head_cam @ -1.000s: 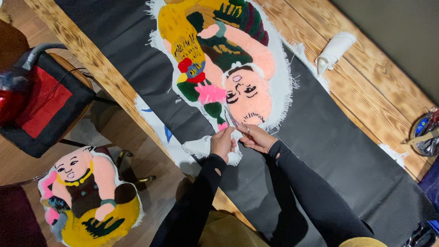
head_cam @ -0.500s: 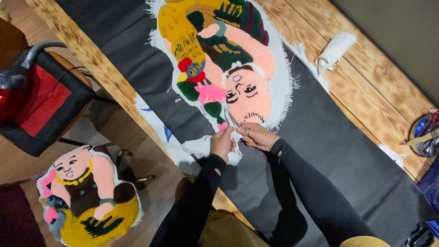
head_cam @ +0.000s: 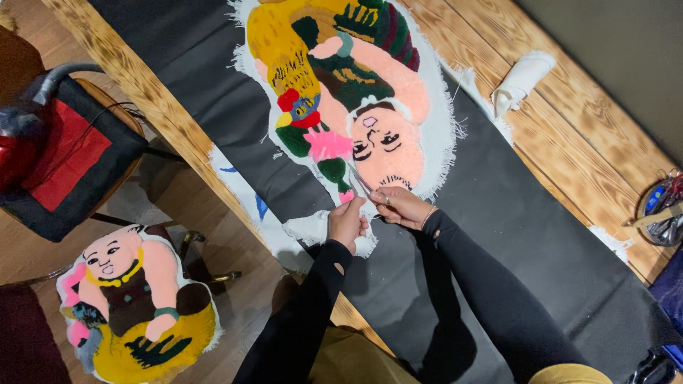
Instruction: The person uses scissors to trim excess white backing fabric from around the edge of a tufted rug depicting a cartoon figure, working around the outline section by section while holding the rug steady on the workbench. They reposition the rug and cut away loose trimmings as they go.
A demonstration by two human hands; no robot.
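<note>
A tufted rug (head_cam: 334, 85) showing a colourful figure with a pink face lies on black sheeting (head_cam: 512, 220) over a wooden table (head_cam: 142, 78). White fringed backing cloth (head_cam: 441, 135) rims it. My left hand (head_cam: 346, 222) pinches the white backing at the rug's near edge, just below the face. My right hand (head_cam: 402, 206) is beside it, closed on a pair of scissors (head_cam: 359, 183) whose thin blades point up along the rug's edge. Both arms wear black sleeves.
A second, similar tufted figure (head_cam: 131, 306) lies on the floor at lower left. A red and black cushioned chair (head_cam: 64, 156) stands left of the table. A rolled white cloth (head_cam: 523, 75) rests on the bare wood, and a tin of tools (head_cam: 665, 210) sits at the right edge.
Both hands stay at the rug's near edge by the face, with only small finger movements. The view has barely shifted.
</note>
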